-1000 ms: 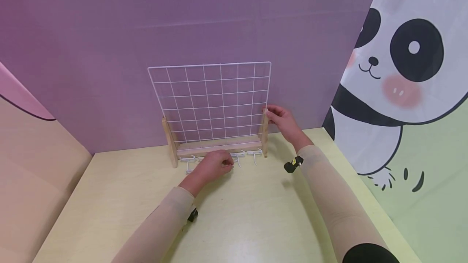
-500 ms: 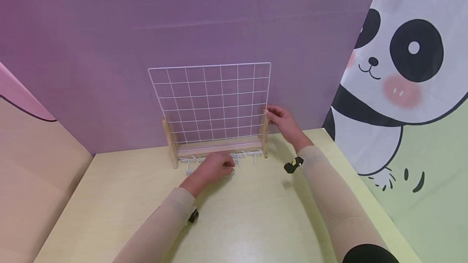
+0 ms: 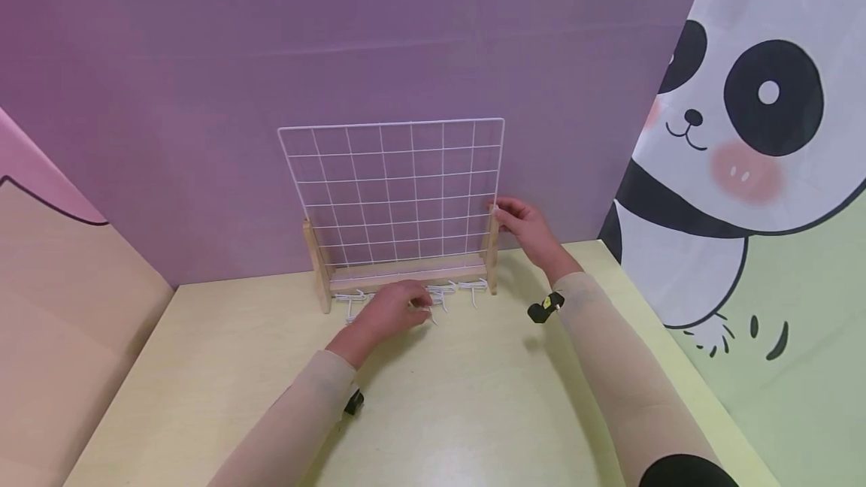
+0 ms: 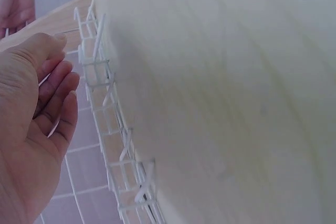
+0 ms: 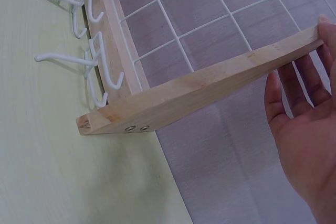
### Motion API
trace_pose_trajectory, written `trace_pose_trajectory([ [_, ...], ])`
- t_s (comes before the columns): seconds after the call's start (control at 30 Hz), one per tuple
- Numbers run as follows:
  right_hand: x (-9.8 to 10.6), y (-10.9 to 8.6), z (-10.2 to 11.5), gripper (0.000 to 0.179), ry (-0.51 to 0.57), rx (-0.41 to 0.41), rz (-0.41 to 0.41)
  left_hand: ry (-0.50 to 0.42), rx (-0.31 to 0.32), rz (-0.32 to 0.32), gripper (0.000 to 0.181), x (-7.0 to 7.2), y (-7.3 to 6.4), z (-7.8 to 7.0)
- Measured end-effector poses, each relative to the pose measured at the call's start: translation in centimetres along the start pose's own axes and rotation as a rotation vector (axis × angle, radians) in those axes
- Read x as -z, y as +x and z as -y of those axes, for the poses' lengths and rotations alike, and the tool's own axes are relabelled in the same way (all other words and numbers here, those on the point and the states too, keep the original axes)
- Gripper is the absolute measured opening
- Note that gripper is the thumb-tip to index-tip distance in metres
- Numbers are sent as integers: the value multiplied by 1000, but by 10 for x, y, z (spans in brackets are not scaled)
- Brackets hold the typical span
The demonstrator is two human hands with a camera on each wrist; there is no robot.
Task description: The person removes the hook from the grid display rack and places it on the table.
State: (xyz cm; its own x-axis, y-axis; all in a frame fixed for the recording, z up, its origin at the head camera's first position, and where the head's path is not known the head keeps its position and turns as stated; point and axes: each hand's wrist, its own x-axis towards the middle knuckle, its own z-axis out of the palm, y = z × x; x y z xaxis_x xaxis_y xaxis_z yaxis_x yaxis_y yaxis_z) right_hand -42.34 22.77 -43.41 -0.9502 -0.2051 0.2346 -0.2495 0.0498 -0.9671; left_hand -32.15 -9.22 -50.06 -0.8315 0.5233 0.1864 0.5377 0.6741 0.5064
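Note:
A white wire grid rack [image 3: 391, 124] stands at the back of the table, its panel held between two wooden uprights. At its right side, my right hand [image 3: 531, 228] grips the top of the right upright [image 5: 210, 85], thumb on the front edge and fingers behind. Several white wire hooks [image 5: 65, 59] line the foot of the rack, their prongs pointing toward me. My left hand [image 3: 392, 310] hovers low in front of them, covering some in the head view. In the left wrist view its fingers [image 4: 65, 111] are loosely curled, with nothing seen between them and the thumb.
Pale wood-look tabletop [image 3: 473, 404] reaches from the rack toward me. Close behind the rack rises a purple backdrop [image 3: 379, 36]. A panda picture [image 3: 690, 254] covers the panel along the right side of the table.
Both hands keep their places at the rack. The whole head view has shifted very slightly; the rack and hooks stand as before.

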Motion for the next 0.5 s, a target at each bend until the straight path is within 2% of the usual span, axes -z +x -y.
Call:
trace_pose_trajectory([
  [0.13, 1, 0, 1, 41, -8, 9, -5, -18, 18, -35, 20, 9, -9, 3],
  [0.3, 3, -5, 0, 42, -23, 28, -59, -28, 10, -122, 26, 22, -25, 14],
  [0.43, 8, -15, -1, 45, -97, 45, -103, -33, 12, -198, 27, 41, -39, 27],
  [0.5, 12, -20, -1, 45, -186, 61, -104, -17, 33, -233, 27, 52, -48, 35],
])
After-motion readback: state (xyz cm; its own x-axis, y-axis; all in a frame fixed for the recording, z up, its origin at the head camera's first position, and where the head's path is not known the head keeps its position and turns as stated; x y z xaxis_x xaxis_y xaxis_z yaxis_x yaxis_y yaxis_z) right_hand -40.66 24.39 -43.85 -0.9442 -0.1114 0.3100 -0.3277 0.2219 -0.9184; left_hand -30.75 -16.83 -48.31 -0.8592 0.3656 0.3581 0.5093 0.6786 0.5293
